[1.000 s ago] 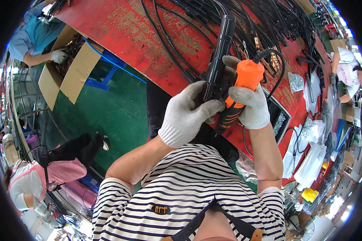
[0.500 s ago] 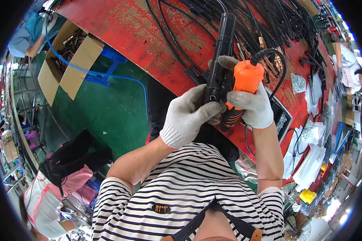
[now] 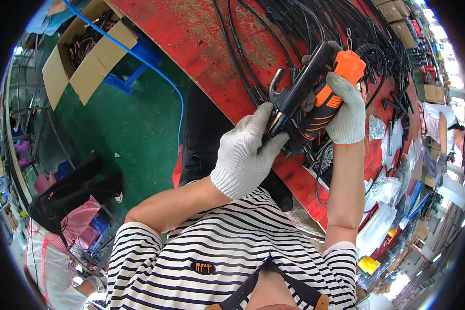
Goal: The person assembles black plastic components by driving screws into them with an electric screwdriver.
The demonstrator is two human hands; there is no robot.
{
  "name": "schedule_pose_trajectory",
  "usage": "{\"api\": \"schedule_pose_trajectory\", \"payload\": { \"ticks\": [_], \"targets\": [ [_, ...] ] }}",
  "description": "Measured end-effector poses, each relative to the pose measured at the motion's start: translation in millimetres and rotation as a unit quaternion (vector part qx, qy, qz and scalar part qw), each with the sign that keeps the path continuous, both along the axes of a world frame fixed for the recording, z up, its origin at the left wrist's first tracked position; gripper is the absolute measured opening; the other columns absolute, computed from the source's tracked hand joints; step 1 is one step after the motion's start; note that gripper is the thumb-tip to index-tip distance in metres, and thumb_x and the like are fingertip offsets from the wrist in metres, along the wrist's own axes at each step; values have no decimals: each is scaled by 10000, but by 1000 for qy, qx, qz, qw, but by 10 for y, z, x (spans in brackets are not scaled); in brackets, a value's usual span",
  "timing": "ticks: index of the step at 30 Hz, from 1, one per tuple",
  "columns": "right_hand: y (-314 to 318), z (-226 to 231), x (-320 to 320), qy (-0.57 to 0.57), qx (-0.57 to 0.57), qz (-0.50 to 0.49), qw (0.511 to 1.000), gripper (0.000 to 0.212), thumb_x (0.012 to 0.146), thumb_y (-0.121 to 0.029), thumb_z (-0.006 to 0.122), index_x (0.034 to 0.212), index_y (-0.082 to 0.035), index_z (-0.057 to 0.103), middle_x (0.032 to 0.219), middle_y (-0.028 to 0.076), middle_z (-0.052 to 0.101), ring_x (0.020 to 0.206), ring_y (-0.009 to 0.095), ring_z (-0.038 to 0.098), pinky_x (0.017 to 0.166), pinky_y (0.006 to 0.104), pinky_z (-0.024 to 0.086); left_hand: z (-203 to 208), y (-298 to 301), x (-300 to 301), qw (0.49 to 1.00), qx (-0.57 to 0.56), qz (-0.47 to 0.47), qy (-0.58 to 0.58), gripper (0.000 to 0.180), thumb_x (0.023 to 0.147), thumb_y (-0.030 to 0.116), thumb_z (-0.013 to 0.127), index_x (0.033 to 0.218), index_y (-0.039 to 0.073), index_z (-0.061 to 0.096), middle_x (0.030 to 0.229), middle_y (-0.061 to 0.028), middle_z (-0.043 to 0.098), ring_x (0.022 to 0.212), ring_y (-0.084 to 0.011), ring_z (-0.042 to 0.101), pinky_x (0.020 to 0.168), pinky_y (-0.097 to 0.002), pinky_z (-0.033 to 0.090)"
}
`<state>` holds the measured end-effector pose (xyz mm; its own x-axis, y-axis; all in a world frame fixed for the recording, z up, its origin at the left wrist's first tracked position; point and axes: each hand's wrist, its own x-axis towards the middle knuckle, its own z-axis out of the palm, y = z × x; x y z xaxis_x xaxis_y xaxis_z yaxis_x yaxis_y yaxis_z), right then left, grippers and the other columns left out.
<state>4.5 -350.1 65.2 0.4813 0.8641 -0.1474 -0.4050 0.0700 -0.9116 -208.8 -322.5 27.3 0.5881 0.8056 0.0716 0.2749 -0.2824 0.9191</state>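
Observation:
My left hand (image 3: 243, 157), in a white knit glove, is closed around the near end of a black welding electrode holder (image 3: 308, 77). A curved lever sticks out on its left side, and copper-coloured metal shows by my left fingertips. My right hand (image 3: 347, 113), gloved too, grips an orange-and-black electric screwdriver (image 3: 349, 66) with a metal hook loop on its upper end. Right fingers also reach behind the holder near its far end. The screwdriver's lower tip lies close to the holder's near end; whether they touch I cannot tell.
Black cables (image 3: 232, 46) and more holder parts lie across the worn red table (image 3: 191, 36). A cardboard box (image 3: 95, 62) of copper-coloured pieces stands at the left on a blue stool (image 3: 139, 64). A blue hose (image 3: 163, 75) crosses there. Plastic bags (image 3: 385, 188) lie at the right.
Both hands have moved slightly up and right. The electrode holder has been turned, so its lever and copper-coloured part now show. The screwdriver is tilted further right at its top.

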Motion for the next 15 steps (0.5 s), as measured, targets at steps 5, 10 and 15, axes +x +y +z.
{"api": "schedule_pose_trajectory", "payload": {
  "ticks": [5,10,15],
  "targets": [
    [58,-40,-37,23,-14,-12,1000,504,910,-116,681,1397,-106,552,1127,163,723,809,253,741,634,361,635,-94,24,-52,1000,19,6,-2,635,859,154,831,1411,-6,561,1027,-210,708,855,-347,732,716,-381,577],
    [96,-82,-56,44,-28,-34,998,479,912,-121,684,1372,-103,552,1085,153,720,756,251,733,603,356,627,-109,95,-58,1000,24,-7,15,682,819,160,858,1403,-21,556,1028,-213,708,866,-375,728,714,-425,584],
    [85,36,-103,-52,-97,-41,993,512,959,-179,640,1452,-94,529,1147,168,722,703,237,727,588,352,619,-300,133,-47,989,147,2,8,641,852,239,836,1359,-33,551,901,-180,683,748,-345,718,634,-407,587]
  ]
}}
